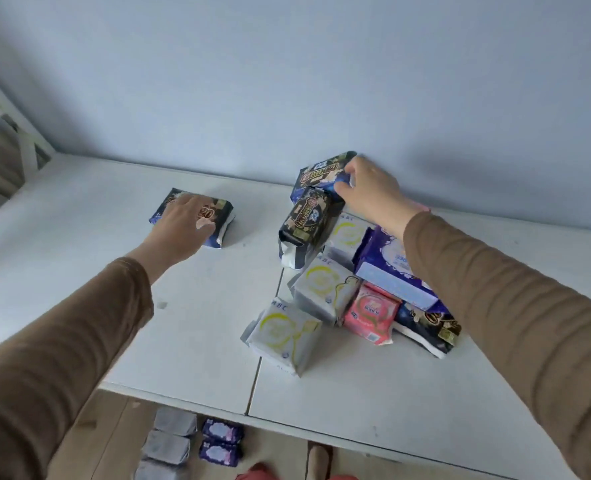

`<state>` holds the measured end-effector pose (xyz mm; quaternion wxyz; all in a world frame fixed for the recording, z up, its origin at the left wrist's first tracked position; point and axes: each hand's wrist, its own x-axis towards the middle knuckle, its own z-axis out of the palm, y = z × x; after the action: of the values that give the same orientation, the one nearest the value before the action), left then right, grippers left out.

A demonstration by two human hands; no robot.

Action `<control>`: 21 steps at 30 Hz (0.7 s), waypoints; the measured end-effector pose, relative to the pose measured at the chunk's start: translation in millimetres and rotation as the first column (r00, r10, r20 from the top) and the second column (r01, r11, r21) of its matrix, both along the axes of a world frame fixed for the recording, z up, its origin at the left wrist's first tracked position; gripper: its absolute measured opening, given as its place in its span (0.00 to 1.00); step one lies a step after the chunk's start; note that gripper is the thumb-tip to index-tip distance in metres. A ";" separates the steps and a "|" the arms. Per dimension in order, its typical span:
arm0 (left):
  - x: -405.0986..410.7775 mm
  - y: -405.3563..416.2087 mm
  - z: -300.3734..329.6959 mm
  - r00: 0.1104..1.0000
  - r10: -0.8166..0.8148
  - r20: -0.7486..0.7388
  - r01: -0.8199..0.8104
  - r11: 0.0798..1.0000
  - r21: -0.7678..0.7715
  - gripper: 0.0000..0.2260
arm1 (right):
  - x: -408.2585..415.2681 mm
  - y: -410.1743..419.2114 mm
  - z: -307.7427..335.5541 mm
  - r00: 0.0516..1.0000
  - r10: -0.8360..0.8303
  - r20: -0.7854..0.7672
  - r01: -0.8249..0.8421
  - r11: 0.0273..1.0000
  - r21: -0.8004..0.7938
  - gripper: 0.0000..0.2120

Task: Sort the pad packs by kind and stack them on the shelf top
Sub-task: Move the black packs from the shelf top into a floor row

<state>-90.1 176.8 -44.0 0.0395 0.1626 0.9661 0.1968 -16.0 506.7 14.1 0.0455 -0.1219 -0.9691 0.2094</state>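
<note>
I saw no box or bin on the shelf top [190,327]; the packs lay loose on its white surface, most of them heaped at the right by the wall [287,81]. My left hand [180,230] lay flat, fingers straight, on a lone black pack [223,211] set well apart to the left. My right hand [370,192] pinched the corner of the top black pack [321,171] at the back of the heap, against the wall. A second black pack [306,220] leaned just below it, tilted on end, and another black one [432,329] lay at the heap's near right edge. The black wrappers carried gold lettering and white ends. Three grey packs [283,336] with yellow-green rings ran in a line toward me, touching one another. A pink pack [370,315] sat between the grey ones and the black one, and a large purple pack [391,268] rested behind it. Under the shelf, on the floor, more grey packs [169,445] and small purple ones [219,441] lay in rows.
</note>
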 end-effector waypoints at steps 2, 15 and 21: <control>-21.0 -2.9 -4.9 1.000 0.010 0.000 -0.010 1.000 -0.020 0.22 | -21.4 14.5 -3.9 0.997 -0.059 0.050 0.060 0.998 -0.012 0.20; -120.2 -35.4 -15.2 0.898 0.032 0.439 0.029 0.991 -0.131 0.42 | -97.0 20.2 -53.8 0.923 -0.328 0.201 0.377 0.875 -0.304 0.49; -127.5 -41.1 -3.6 0.895 -0.069 0.441 0.284 0.851 -0.442 0.59 | -95.2 -9.3 -53.5 0.959 -0.276 -0.065 0.215 0.856 -0.471 0.39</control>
<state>-217.6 135.7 -47.5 0.2992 0.1922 0.9341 -0.0323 -111.2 497.4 -39.4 0.1047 -0.2380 -0.8634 0.4324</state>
